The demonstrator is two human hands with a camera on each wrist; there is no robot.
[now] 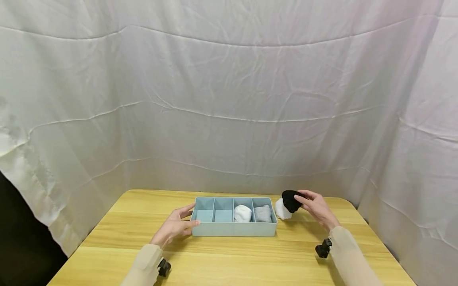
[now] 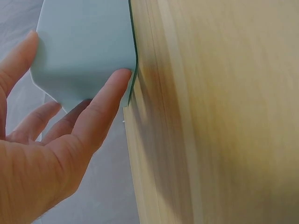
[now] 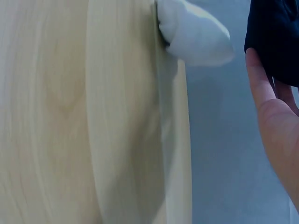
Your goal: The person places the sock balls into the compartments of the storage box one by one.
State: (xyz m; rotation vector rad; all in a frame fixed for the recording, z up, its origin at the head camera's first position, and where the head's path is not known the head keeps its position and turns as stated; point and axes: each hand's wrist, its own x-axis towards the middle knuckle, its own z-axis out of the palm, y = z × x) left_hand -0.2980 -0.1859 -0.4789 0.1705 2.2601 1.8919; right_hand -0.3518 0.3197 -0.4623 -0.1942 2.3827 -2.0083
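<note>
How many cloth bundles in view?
4: a white bundle and grey bundle in the box, another white bundle on the table, a black bundle in the right hand.

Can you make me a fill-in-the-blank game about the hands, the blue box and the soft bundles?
1. The held bundle in the right hand is coloured ____.
2. The blue box has ____ compartments.
3. Exactly ____ compartments, those nearer the left hand, are empty.
4. The boxed bundle nearest the right hand is coloured ____.

Missing words: black; four; two; gray.
</note>
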